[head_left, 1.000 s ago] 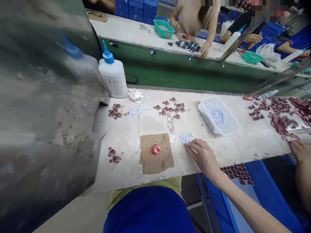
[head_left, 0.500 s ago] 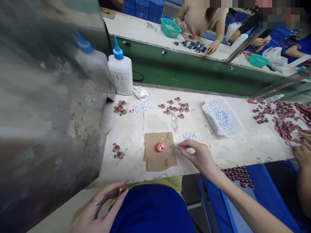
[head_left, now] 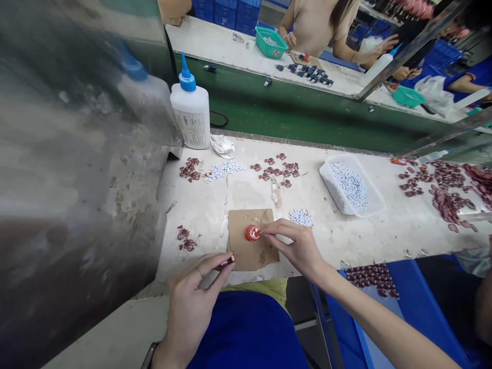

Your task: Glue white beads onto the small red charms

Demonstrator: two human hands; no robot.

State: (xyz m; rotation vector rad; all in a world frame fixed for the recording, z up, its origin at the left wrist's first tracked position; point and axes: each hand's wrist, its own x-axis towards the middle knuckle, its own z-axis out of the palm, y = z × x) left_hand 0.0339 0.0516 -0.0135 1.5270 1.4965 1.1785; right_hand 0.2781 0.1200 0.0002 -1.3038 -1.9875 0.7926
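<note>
Between the thumb and fingers of my left hand (head_left: 203,287) is a small dark red piece (head_left: 226,262), held over the front left corner of a cardboard square (head_left: 251,256). A round red cap (head_left: 252,232) with a shiny surface lies on the cardboard. The fingertips of my right hand (head_left: 294,243) are pinched at the cap's right edge; what they hold is too small to make out. Small white pieces (head_left: 302,218) lie just beyond my right hand. Several dark red pieces (head_left: 186,239) are at the left.
A white glue bottle (head_left: 191,115) with a blue tip stands at the back left beside a metal panel (head_left: 84,154). A clear tub (head_left: 378,205) of white pieces is at right. More red pieces (head_left: 449,174) lie far right. People sit across the green divider (head_left: 300,120).
My left hand has risen to the cardboard with the red piece. My right hand has moved left to the red cap. Across the divider, a person's hand has left the dark pieces.
</note>
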